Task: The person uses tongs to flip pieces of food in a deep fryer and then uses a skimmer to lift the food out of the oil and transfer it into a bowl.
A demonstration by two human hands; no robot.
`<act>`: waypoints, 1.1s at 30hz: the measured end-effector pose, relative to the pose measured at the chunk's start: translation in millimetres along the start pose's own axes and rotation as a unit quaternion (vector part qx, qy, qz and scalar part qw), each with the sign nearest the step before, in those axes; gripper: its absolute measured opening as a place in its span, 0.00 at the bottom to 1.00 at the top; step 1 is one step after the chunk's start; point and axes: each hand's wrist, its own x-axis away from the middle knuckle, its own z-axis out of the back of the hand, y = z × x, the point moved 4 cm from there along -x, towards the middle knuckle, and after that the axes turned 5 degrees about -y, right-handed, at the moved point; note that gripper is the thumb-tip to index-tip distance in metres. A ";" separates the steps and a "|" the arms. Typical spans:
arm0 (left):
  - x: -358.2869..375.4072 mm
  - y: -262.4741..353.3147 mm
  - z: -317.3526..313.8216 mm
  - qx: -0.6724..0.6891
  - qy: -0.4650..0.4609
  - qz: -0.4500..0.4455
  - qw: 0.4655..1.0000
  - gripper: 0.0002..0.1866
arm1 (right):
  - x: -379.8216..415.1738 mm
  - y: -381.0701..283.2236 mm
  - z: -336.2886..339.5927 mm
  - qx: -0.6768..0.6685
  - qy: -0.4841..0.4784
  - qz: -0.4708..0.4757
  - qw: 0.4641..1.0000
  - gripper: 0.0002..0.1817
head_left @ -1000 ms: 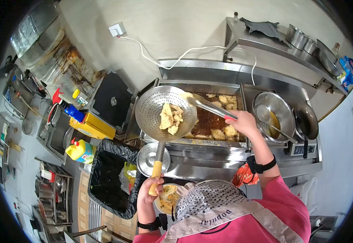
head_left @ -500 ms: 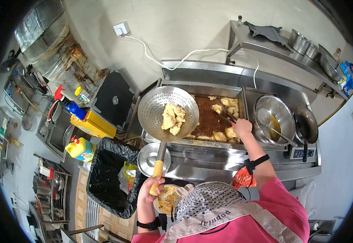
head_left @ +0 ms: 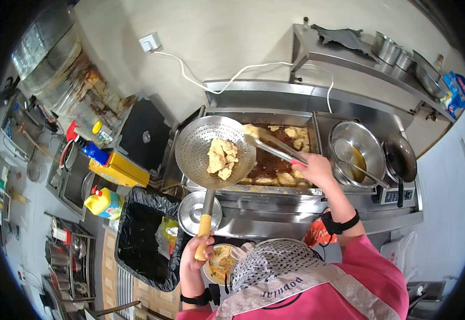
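Note:
My left hand (head_left: 197, 249) is wrapped round the yellow handle of a large perforated skimmer (head_left: 191, 143), held out over the left part of the fryer (head_left: 267, 200). Several golden fried pieces (head_left: 222, 158) lie in its bowl. With my right hand (head_left: 313, 169) I grip red-handled metal tongs (head_left: 278, 152). A battered piece (head_left: 250, 130) is at the tongs' tips, right by the skimmer's upper right rim. More battered pieces (head_left: 299, 140) sit in the brown oil, along the back right and the front edge.
Right of the fryer stand a steel bowl (head_left: 368, 140) with a ladle and a dark pan (head_left: 401, 160). A round metal lid (head_left: 199, 213) lies below the skimmer. To the left are a black-lined bin (head_left: 136, 234) and a yellow jug (head_left: 104, 202). A shelf (head_left: 344, 53) hangs at upper right.
My right hand has brought the tongs up and left from the oil, carrying a battered piece to the skimmer's rim. The skimmer stays nearly still, and the whole view has shifted slightly.

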 end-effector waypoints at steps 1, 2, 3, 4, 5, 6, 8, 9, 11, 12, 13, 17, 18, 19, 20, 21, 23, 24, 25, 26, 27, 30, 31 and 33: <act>-0.3 0.1 0.0 -0.003 0.002 0.000 1.000 0.17 | -1.5 -6.5 -1.1 -0.031 -0.021 0.010 0.999 0.22; 0.5 0.0 -0.2 -0.005 0.005 0.000 1.000 0.17 | -4.3 -7.9 -5.7 -0.076 -0.035 0.026 0.996 0.21; 1.1 0.4 -0.2 -0.006 0.007 -0.002 1.000 0.17 | -7.4 -9.7 -8.9 -0.120 -0.048 0.043 0.991 0.20; 1.2 0.7 -0.1 -0.007 0.008 -0.002 1.000 0.17 | -8.9 -9.2 -6.6 -0.152 -0.052 0.037 0.986 0.20; -0.1 0.6 -0.1 -0.004 0.005 -0.005 1.000 0.17 | -11.9 -4.7 -2.9 -0.106 -0.030 0.005 0.994 0.21; -0.1 0.0 0.9 0.000 0.004 -0.008 1.000 0.18 | -15.3 1.1 -1.0 -0.060 -0.009 -0.027 0.998 0.21; 1.6 -1.1 -0.4 0.012 0.002 -0.010 1.000 0.18 | -30.3 23.6 -10.3 0.045 0.021 -0.096 0.994 0.18; 1.3 -2.2 -0.1 0.011 0.000 -0.006 1.000 0.18 | -42.5 39.0 -22.2 0.088 0.004 -0.112 0.990 0.19; -0.2 -0.8 0.5 0.007 -0.005 -0.001 1.000 0.16 | -67.8 65.7 -44.0 0.172 -0.027 -0.142 0.974 0.19; -0.3 -0.3 0.3 0.005 -0.003 -0.003 1.000 0.16 | -77.7 74.6 -53.6 0.183 -0.022 -0.138 0.973 0.19; 0.1 -0.5 0.1 0.004 0.000 -0.005 1.000 0.17 | -85.4 80.1 -61.5 0.193 -0.017 -0.133 0.972 0.18; 0.8 0.3 -0.4 0.000 -0.013 -0.012 1.000 0.17 | -100.5 95.3 -78.7 0.200 -0.020 -0.156 0.967 0.16; 1.3 0.5 -1.8 0.001 -0.012 -0.016 1.000 0.17 | -92.6 85.4 -70.3 0.201 -0.014 -0.151 0.968 0.08; 1.4 0.4 -2.3 -0.001 -0.005 -0.018 1.000 0.17 | -85.3 78.6 -62.9 0.201 -0.014 -0.144 0.969 0.08; 1.6 0.6 -2.5 -0.003 0.002 -0.019 1.000 0.17 | -78.4 73.1 -57.1 0.201 -0.015 -0.137 0.970 0.08; 2.3 0.6 -2.0 -0.007 0.009 -0.019 1.000 0.17 | -70.7 68.3 -52.0 0.200 -0.016 -0.132 0.971 0.08; 2.1 0.9 -1.8 -0.007 0.010 -0.017 1.000 0.17 | -52.4 56.0 -36.7 0.174 -0.004 -0.121 0.977 0.12; 1.3 1.4 -2.0 -0.007 0.010 -0.017 1.000 0.17 | -40.9 46.2 -25.1 0.153 0.005 -0.115 0.981 0.13; 1.0 1.7 -2.5 -0.004 0.008 -0.018 1.000 0.17 | -31.9 40.6 -18.8 0.133 0.015 -0.110 0.985 0.14; 1.1 1.6 -2.9 -0.002 0.005 -0.018 1.000 0.17 | -26.0 41.0 -18.5 0.125 0.021 -0.091 0.988 0.16; 1.1 1.3 -3.5 0.000 0.003 -0.017 1.000 0.17 | -17.9 33.4 -11.6 0.095 0.028 -0.070 0.993 0.16; 0.0 0.5 -2.4 0.001 -0.003 -0.016 1.000 0.16 | 5.0 8.5 6.0 -0.006 0.048 -0.014 0.999 0.16; 0.1 0.7 -3.5 0.000 0.001 -0.014 1.000 0.16 | 9.6 -1.2 8.9 -0.016 0.047 -0.004 0.999 0.17; 1.8 1.2 -6.2 -0.002 0.010 -0.011 1.000 0.16 | 11.9 -11.3 6.8 -0.079 0.027 0.036 0.996 0.18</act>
